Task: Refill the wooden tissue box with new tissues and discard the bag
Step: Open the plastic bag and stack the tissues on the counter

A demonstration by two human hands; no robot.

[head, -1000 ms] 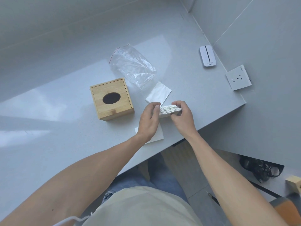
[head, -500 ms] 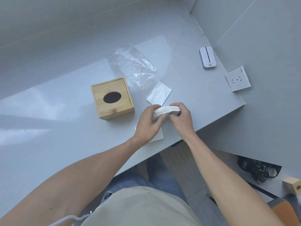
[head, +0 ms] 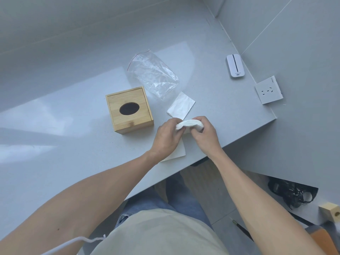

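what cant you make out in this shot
1. Head view: inside of the wooden tissue box; its oval slot shows only dark.
2. Middle of the tissue stack, covered by the left hand and right hand.
3. Print on the white device: too small.
4. Loose sheet, partly under the left hand.

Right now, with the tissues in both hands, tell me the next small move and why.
Probably carry the tissue stack left to the wooden tissue box and get its lid open. Both hands, left and right, grip the stack bent between them, so it looks ready to load. The box's oval opening shows dark with no tissue in it, and the plastic bag already lies empty behind it.
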